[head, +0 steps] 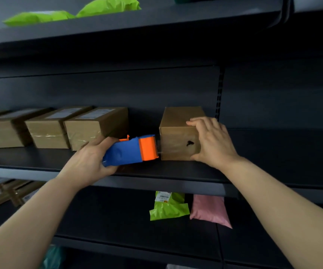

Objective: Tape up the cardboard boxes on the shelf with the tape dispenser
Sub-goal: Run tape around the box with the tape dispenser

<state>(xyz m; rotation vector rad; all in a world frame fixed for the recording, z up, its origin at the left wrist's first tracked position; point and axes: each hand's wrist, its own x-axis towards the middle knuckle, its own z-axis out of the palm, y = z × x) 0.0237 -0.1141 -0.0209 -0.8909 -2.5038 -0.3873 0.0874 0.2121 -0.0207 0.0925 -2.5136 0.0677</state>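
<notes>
A blue and orange tape dispenser [131, 151] is gripped in my left hand [90, 160], its orange head touching the left side of a cardboard box [178, 133] on the middle shelf [156, 171]. A strip of clear tape runs across the box's front face, which has a dark hole in it. My right hand [213, 141] presses on the box's right front corner, fingers over the top edge. To the left, several more cardboard boxes [90, 129] stand in a row with clear tape on their fronts.
Green bags [106, 6] lie on the upper shelf. On the lower shelf sit a green mailer [168, 206], a pink mailer [209, 210] and more brown boxes [7, 193] at the left. The shelf to the right of the held box is bare.
</notes>
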